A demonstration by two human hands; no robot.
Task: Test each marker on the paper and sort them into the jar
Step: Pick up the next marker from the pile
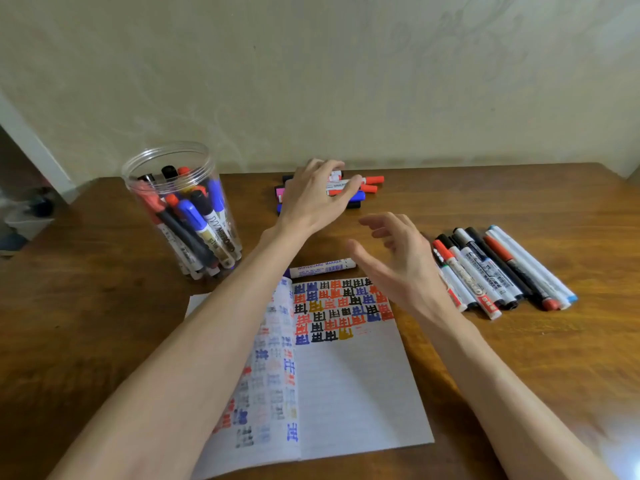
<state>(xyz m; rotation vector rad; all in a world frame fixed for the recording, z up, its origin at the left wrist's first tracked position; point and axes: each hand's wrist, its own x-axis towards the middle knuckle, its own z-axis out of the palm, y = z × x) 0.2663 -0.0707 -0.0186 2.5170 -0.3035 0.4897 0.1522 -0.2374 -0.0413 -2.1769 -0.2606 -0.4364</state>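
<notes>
Currently, the left hand (pixel 311 195) curls over the marker pile (pixel 369 188) at the worktop's (pixel 104 323) far edge, pinching a white-barrelled marker (pixel 338 184). The right hand (pixel 398 258) hovers spread, holding nothing. The clear jar (pixel 180 209), far-left, holds red-, blue- and black-capped markers. The paper (pixel 356 382), at the near edge, carries coloured test marks.

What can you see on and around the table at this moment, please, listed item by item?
jar: one, clear plastic, back left, full of markers.
back pile: several markers, red, blue, black, pink, rear centre.
side row: about eight markers, mixed colours, right of the notebook.
lone marker: one, white, purple print, above the notebook.
notebook: one, white, open, front centre, coloured test marks.
table: one, brown wood.
left hand: on the back pile, curled round a white marker.
right hand: open, above the notebook's top right.
</notes>
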